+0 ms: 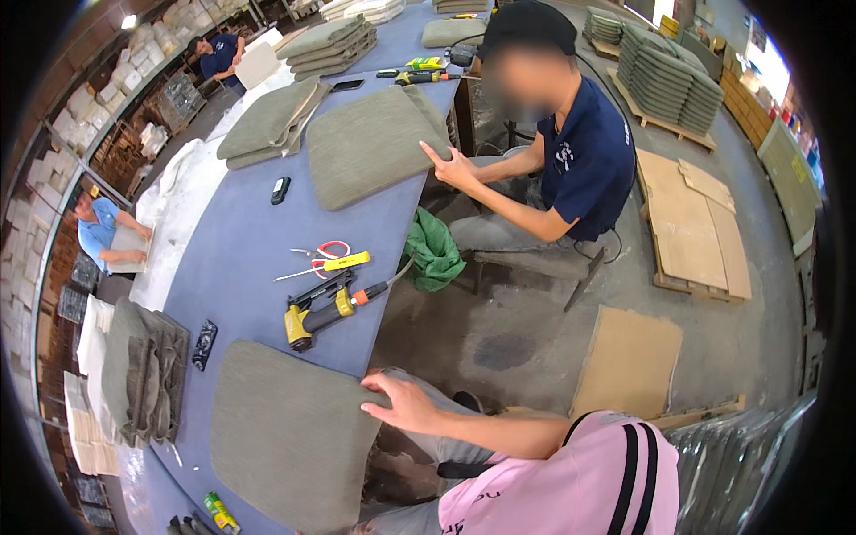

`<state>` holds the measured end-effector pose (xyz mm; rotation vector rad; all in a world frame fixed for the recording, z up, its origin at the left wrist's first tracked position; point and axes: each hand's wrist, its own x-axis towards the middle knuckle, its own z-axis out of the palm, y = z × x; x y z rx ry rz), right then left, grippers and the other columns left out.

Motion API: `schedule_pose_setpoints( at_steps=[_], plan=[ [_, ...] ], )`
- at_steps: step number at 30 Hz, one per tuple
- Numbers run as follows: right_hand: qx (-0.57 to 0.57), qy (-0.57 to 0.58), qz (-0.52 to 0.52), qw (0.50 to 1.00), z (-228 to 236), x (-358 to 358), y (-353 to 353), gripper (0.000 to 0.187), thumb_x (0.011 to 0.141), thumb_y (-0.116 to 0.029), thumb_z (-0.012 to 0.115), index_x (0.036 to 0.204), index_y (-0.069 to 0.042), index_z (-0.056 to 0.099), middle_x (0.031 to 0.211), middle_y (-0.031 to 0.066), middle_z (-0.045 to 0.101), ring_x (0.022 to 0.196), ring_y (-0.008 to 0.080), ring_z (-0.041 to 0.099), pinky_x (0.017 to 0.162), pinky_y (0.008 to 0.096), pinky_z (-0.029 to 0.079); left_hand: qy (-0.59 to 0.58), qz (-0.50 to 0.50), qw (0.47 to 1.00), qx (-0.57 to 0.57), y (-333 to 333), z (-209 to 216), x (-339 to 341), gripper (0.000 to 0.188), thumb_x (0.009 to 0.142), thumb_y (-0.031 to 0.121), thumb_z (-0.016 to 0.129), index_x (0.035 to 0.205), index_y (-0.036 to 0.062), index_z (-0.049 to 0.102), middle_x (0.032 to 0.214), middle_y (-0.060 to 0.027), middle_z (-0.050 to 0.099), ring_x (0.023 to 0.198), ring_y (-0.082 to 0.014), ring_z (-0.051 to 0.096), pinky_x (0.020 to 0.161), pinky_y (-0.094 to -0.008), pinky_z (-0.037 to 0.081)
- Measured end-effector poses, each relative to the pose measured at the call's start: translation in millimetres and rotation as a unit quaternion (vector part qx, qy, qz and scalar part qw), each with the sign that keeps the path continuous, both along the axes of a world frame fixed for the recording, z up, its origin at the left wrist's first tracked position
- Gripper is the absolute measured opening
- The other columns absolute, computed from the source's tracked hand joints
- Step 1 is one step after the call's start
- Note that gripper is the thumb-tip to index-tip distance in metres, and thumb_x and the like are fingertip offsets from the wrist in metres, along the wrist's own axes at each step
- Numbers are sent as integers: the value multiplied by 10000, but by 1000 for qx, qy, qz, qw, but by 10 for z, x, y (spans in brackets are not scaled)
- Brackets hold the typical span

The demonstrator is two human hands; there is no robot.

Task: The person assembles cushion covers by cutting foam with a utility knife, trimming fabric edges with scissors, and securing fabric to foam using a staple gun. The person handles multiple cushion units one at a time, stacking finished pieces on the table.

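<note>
- Resting on the upper right corner of a grey-green pad [290, 437], the right hand [406, 406] had its thumb and forefinger parted and unclenched; the remaining fingers were mostly hidden.
- The pad lay flat on the blue table [259, 241], its right side covering the table's edge beside the person's lap.
- The left hand could not be made out, so I could not tell what its fingers were doing.
- The pink shirt [562, 490] was cut off by the lower edge of the view.
- A yellow-green tube [221, 513] lay near the pad's lower left; dark shapes [187, 526] beside it were cut off and too dim to identify.
- Left of the pad were a black object [204, 345] of unclear kind and a stack of folded pads [143, 374].
- Just beyond the pad lay a yellow and black air tool [321, 316], then red-handled cutters [334, 248] partly covered by a yellow-handled tool [346, 261].
- A crumpled green cloth [432, 254] hung beside the table; its support was hard to see.
- Farther along, a co-worker [588, 152] sat by another pad [374, 147], one finger extended above it, the hands overlapping.
- Farthest, pad stacks [669, 80] stood on pallets, and shelves [53, 178] at the left faded into the dark rim.
</note>
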<state>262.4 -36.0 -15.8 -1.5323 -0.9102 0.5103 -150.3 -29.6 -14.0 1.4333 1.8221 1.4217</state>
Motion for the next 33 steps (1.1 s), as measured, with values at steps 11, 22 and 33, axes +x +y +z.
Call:
schedule_pose_setpoints(
  at_steps=[11,22,33],
  plan=[
    [-13,68,165,984,-148,121,110,410,1079,-435,712,1161,-35,741,939,119,761,866,192,697,821,406,564,-237,49,953,-184,-469,-83,-213,525,1188,317,451,1597,-7,516,1598,-133,564,1443,-301,554,1217,-459,456],
    [-48,383,153,910,-161,391,-138,353,1150,-348,613,1346,-72,715,1231,8,755,1076,124,695,952,365,576,-251,-81,928,-263,-911,26,-48,569,1183,508,471,1126,-12,696,890,-42,650,731,-125,526,764,-311,471],
    [-241,277,354,860,-323,-1049,-251,916,952,-516,860,1561,84,533,1633,173,526,1517,255,472,1284,384,335,-181,-133,942,-248,-893,52,-80,563,1195,460,466,967,-11,671,849,-36,654,780,-131,573,787,-311,484]
  ],
)
